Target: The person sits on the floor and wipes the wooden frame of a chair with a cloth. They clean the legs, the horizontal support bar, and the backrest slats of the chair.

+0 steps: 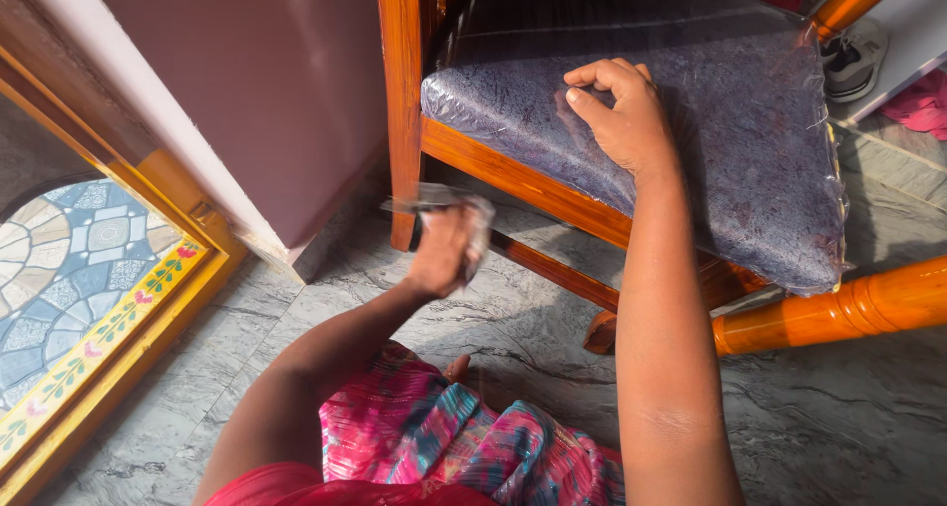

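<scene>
Head view: right hand (623, 111) on plastic-wrapped chair seat (730, 121); left hand (444, 250) grips cloth (477, 222).

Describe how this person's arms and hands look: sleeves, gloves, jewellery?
Both arms are bare along all that shows, with no sleeve in view. The left hand and right hand wear no gloves; no rings, bangles or watch show. The right thumbnail looks short and unpainted. The left hand is motion-blurred, so fine detail there cannot be told.

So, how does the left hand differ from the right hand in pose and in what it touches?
The left hand is low, beside the wooden chair leg, closed around a crumpled bit of clear plastic; the right hand is higher, resting on the plastic-wrapped seat cushion with fingers curled. The left looks motion-blurred, the right sharp. Both are bare.
</scene>
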